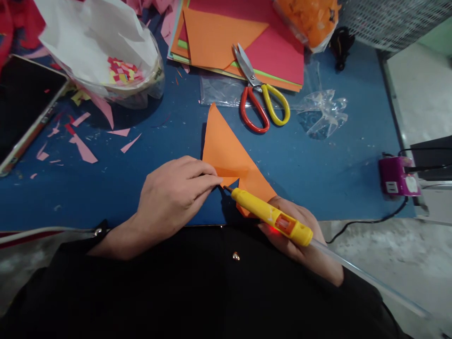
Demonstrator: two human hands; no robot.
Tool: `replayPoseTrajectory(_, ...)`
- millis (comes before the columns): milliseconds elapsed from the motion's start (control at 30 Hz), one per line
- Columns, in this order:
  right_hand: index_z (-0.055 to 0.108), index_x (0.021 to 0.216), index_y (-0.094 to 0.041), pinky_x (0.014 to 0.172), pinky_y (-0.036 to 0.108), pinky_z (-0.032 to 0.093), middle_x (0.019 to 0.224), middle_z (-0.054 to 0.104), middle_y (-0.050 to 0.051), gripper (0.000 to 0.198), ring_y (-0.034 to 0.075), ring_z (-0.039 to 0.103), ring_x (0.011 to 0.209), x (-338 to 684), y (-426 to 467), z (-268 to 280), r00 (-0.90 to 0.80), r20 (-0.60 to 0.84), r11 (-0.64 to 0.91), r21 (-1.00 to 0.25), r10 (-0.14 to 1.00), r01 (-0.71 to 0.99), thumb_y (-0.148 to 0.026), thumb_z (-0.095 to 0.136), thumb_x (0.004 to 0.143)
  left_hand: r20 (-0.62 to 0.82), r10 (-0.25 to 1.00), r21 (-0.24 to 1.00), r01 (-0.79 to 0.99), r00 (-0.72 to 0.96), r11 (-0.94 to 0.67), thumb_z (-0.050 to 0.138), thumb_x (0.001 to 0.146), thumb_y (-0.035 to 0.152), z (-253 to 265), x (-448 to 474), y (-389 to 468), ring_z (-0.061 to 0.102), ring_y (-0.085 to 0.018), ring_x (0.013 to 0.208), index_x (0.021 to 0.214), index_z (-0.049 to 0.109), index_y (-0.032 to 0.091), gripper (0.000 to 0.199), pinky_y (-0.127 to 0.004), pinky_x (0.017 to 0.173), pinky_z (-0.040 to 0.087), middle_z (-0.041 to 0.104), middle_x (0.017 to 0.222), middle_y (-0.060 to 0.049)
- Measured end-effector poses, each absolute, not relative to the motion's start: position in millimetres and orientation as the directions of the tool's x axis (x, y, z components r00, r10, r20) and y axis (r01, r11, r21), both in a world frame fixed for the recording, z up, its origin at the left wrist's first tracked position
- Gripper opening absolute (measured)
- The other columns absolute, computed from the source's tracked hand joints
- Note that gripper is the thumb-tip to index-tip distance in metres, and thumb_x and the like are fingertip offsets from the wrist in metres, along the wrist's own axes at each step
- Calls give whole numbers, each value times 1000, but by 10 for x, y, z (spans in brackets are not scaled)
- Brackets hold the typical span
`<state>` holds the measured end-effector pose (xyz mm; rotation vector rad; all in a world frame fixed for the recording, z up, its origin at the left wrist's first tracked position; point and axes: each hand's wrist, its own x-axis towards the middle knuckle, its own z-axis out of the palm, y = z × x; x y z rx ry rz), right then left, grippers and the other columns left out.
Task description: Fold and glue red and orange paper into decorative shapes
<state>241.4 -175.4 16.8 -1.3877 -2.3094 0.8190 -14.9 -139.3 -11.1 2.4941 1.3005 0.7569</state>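
My left hand (176,190) pinches the edge of a folded orange paper (226,146) between thumb and fingers, close to the table's front edge. My right hand (300,226) is closed round a yellow hot glue gun (261,207), with most of its fingers hidden beneath the tool. The nozzle points left, right by my left fingertips and a folded flap of the paper. From the gun's back end a long clear glue stick (370,278) sticks out to the lower right. A red glow shows under the gun's body.
Scissors (252,82) with red and yellow handles rest partly on stacked coloured paper (282,52). A paper-lined tub (151,80) holds small paper bits. Pink scraps (84,149) and a dark-screened device (28,103) lie left. A purple power adapter (397,174) with cables sits right.
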Motion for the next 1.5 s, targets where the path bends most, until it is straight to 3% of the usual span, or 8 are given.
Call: replayPoseTrajectory(1500, 47, 80, -25, 48, 29, 39, 65, 53, -2, 19, 15, 52, 52, 2408, -1763, 195, -500, 27, 429, -553, 866, 714, -32, 52, 96, 348, 812, 416, 699, 468, -582, 53, 100, 23, -111, -133, -1400, 68, -20, 88, 101, 76, 25, 23, -31, 72, 50, 78, 98, -1)
